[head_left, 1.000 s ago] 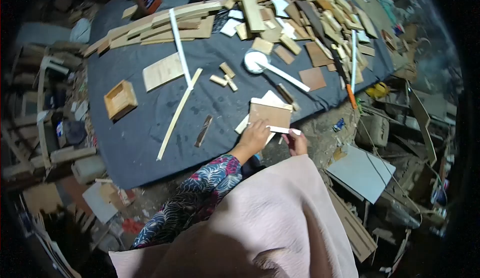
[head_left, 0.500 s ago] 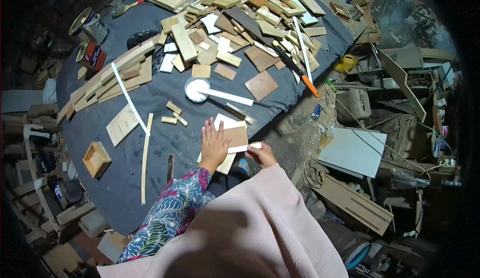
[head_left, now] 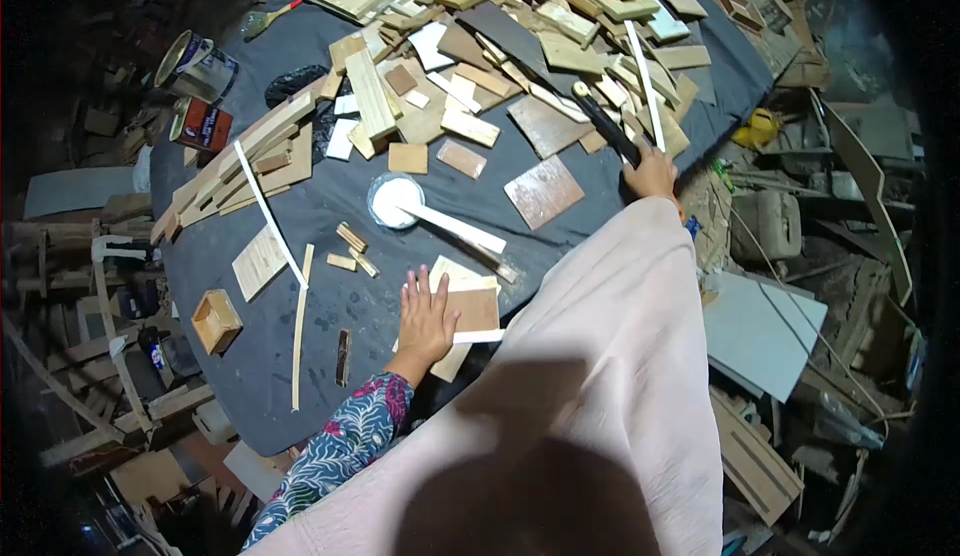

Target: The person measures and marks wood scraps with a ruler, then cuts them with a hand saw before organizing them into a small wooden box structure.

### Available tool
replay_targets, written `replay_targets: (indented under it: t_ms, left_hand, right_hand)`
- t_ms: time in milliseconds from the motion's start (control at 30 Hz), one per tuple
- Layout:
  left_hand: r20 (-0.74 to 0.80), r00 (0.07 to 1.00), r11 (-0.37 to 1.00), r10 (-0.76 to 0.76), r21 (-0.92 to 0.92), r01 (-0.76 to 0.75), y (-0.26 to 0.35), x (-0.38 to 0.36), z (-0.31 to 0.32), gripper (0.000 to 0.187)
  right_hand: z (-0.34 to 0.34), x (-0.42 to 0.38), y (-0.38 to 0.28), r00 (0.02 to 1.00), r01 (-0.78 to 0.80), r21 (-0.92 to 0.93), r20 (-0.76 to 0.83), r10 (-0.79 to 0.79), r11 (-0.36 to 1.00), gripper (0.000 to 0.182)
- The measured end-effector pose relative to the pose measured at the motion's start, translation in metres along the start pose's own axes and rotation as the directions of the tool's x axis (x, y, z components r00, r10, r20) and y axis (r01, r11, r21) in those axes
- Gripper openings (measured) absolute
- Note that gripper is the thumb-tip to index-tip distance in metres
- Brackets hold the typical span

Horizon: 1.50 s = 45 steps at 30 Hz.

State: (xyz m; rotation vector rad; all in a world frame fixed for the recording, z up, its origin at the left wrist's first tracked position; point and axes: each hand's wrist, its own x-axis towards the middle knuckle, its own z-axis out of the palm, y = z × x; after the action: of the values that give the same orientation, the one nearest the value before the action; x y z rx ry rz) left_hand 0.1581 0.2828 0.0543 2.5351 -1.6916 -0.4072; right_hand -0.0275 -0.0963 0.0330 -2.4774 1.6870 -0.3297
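My left hand (head_left: 428, 318) lies flat with fingers stretched out. It presses on a small brown board (head_left: 474, 311) near the table's front edge. Under that board sit a paler piece of wood (head_left: 455, 361) and a white strip (head_left: 478, 336), which sticks out toward the right. At the table's right edge, my right hand (head_left: 652, 174) is closed around the handle end of a long black tool (head_left: 605, 123), whose orange handle is mostly covered by the hand. Its exact kind I cannot make out.
A round container of white paste (head_left: 396, 201) with a white stick (head_left: 455, 226) in it stands mid-table. Wood offcuts (head_left: 560, 51) pile up at the back. A small wooden box (head_left: 216, 321) is at left. Clutter lies on the floor beyond the right edge.
My right hand has let go of the white strip and moved up and right to the orange-handled tool. My left hand stays on the brown board. The view has shifted a little.
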Motion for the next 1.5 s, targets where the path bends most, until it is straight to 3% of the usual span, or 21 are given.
replay_targets:
  t_ms: [100, 167, 233, 267, 400, 500, 567, 600, 633, 700, 733, 767, 867, 967, 1033, 1200, 1267, 1300, 1367, 1433, 1500]
  left_hand:
    - [-0.015, 1.0, 1.0, -0.007, -0.015, 0.007, 0.002, 0.002, -0.003, 0.057]
    - [-0.01, 1.0, 1.0, -0.004, -0.024, 0.004, 0.002, 0.001, -0.003, 0.056]
    - [-0.03, 0.999, 0.999, -0.012, -0.033, 0.011, 0.001, 0.002, -0.002, 0.056]
    - [-0.035, 0.999, 1.0, -0.004, -0.029, 0.003, 0.0, 0.002, -0.002, 0.056]
    - [-0.065, 0.998, 1.0, 0.02, -0.023, -0.021, 0.001, -0.002, 0.0, 0.055]
    - [-0.085, 0.996, 0.999, 0.028, -0.026, -0.03, 0.0, -0.003, 0.001, 0.055]
    - [-0.096, 0.994, 0.998, 0.045, -0.029, -0.048, -0.001, -0.006, 0.003, 0.055]
    - [-0.11, 0.993, 0.998, 0.048, -0.039, -0.052, -0.001, -0.005, 0.003, 0.054]
    - [-0.106, 0.993, 0.997, 0.052, -0.053, -0.058, -0.001, -0.003, 0.003, 0.054]
    - [-0.142, 0.987, 0.996, 0.069, -0.042, -0.075, -0.003, -0.007, 0.005, 0.054]
    - [-0.154, 0.985, 0.994, 0.084, -0.055, -0.094, -0.005, -0.01, 0.007, 0.054]
    - [-0.176, 0.979, 0.991, 0.103, -0.066, -0.117, -0.006, -0.009, 0.006, 0.053]
    - [-0.185, 0.978, 0.991, 0.1, -0.072, -0.115, -0.007, -0.008, 0.006, 0.054]
    - [-0.215, 0.973, 0.991, 0.089, -0.075, -0.107, -0.01, -0.014, 0.014, 0.054]
    - [-0.247, 0.964, 0.991, 0.1, -0.062, -0.119, -0.012, -0.011, 0.013, 0.055]
    - [-0.25, 0.964, 0.992, 0.091, -0.061, -0.11, -0.013, -0.01, 0.016, 0.054]
    - [-0.229, 0.97, 0.992, 0.084, -0.073, -0.103, -0.012, -0.01, 0.014, 0.054]
    - [-0.227, 0.969, 0.991, 0.099, -0.062, -0.116, -0.013, -0.009, 0.015, 0.054]
    - [-0.222, 0.971, 0.993, 0.091, -0.057, -0.107, -0.012, -0.009, 0.016, 0.055]
    - [-0.198, 0.975, 0.993, 0.098, -0.05, -0.11, -0.011, -0.008, 0.015, 0.054]
    - [-0.168, 0.981, 0.993, 0.094, -0.048, -0.104, -0.011, -0.009, 0.016, 0.054]
  right_hand:
    - [-0.002, 0.015, 0.005, 0.989, -0.02, 0.118, 0.145, 0.002, 0.993, 0.043]
    - [0.005, 0.013, 0.007, 0.993, 0.115, 0.376, -0.05, -0.103, 0.919, 0.028]
    - [0.006, 0.013, 0.005, 1.0, -0.025, 0.44, 0.027, 0.015, 0.898, 0.027]
    - [-0.011, 0.011, -0.001, 0.976, -0.114, 0.454, 0.218, 0.013, 0.884, 0.049]
    - [-0.016, -0.017, -0.011, 0.987, -0.052, 0.518, 0.156, -0.034, 0.854, 0.055]
    - [-0.027, -0.063, -0.008, 0.981, -0.11, 0.596, 0.193, -0.009, 0.795, 0.042]
    - [-0.036, -0.111, -0.003, 0.97, -0.189, 0.864, 0.238, -0.049, 0.466, 0.022]
    - [-0.07, -0.138, -0.015, 0.897, -0.406, 0.87, 0.437, -0.056, 0.28, 0.015]
    - [-0.088, -0.158, -0.02, 0.857, -0.463, 0.841, 0.505, -0.101, 0.279, 0.015]
    - [-0.102, -0.191, -0.04, 0.871, -0.451, 0.867, 0.479, -0.106, 0.21, 0.019]
    - [-0.112, -0.206, -0.055, 0.863, -0.49, 0.817, 0.504, 0.037, 0.306, 0.019]
    - [-0.104, -0.22, -0.055, 0.867, -0.492, 0.827, 0.492, 0.076, 0.271, 0.018]
    - [-0.097, -0.274, -0.074, 0.947, -0.323, 0.901, 0.304, 0.107, 0.291, 0.018]
    - [-0.095, -0.318, -0.097, 0.88, -0.466, 0.87, 0.436, 0.188, 0.16, 0.021]
    - [-0.067, -0.342, -0.1, 0.899, -0.415, 0.899, 0.383, 0.213, 0.137, 0.022]
    - [-0.025, -0.383, -0.114, 0.948, -0.248, 0.875, 0.132, 0.288, 0.415, 0.019]
    - [-0.027, -0.398, -0.126, 0.83, -0.487, 0.873, 0.449, 0.332, 0.035, 0.021]
    - [-0.016, -0.408, -0.123, 0.826, -0.484, 0.875, 0.448, 0.341, 0.022, 0.021]
    - [0.001, -0.42, -0.124, 0.964, -0.133, 0.837, -0.015, 0.265, 0.53, 0.023]
    - [-0.007, -0.428, -0.132, 0.921, -0.184, 0.847, -0.029, 0.389, 0.499, 0.025]
    - [-0.017, -0.437, -0.134, 0.923, -0.345, 0.751, 0.162, 0.349, 0.563, 0.027]
